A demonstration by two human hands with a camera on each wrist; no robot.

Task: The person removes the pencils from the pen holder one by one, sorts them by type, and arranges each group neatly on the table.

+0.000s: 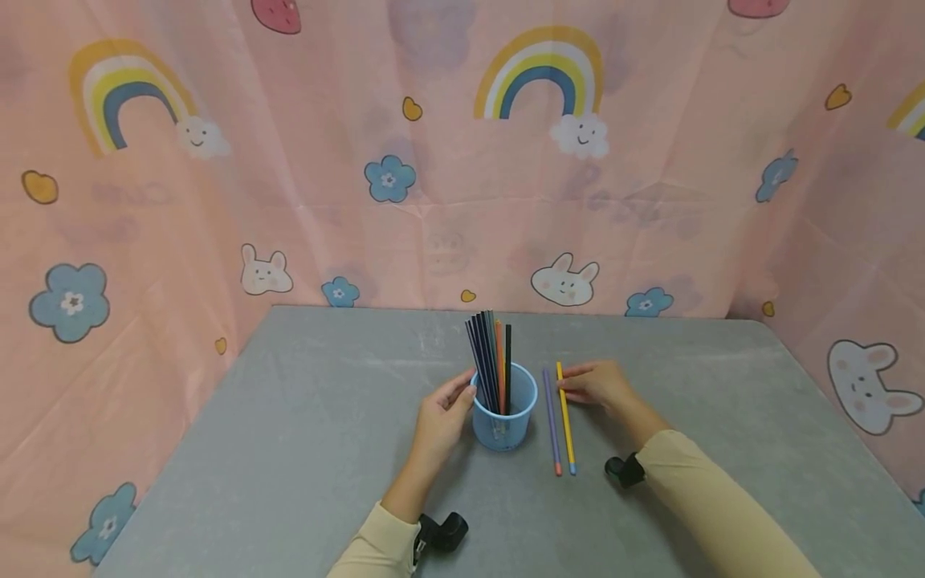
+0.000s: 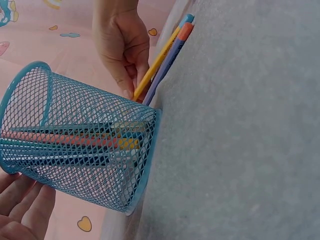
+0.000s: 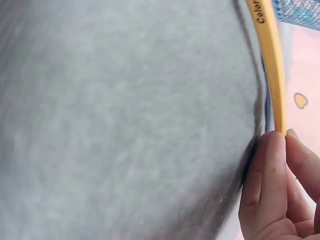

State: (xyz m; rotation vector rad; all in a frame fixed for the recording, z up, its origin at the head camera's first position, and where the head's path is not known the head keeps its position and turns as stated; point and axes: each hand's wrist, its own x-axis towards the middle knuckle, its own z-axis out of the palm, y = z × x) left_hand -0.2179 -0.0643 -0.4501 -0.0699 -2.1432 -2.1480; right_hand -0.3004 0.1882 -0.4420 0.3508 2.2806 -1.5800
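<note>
One yellow pencil point(image 1: 567, 425), judged light, stiff, was end-pinched by right hand point(image 1: 596, 384); cup point(image 1: 500, 433) was touched by left hand point(image 1: 439, 412), fingers extended.

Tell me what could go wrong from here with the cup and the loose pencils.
The right hand pinches the yellow pencil near its far end, so the long free part could swing or slip when lifted. The purple pencil lies close alongside and might get nudged or rolled. The left hand steadies the cup from one side near the rim; with tall pencils rising well above it, a knock could tip it.
</note>
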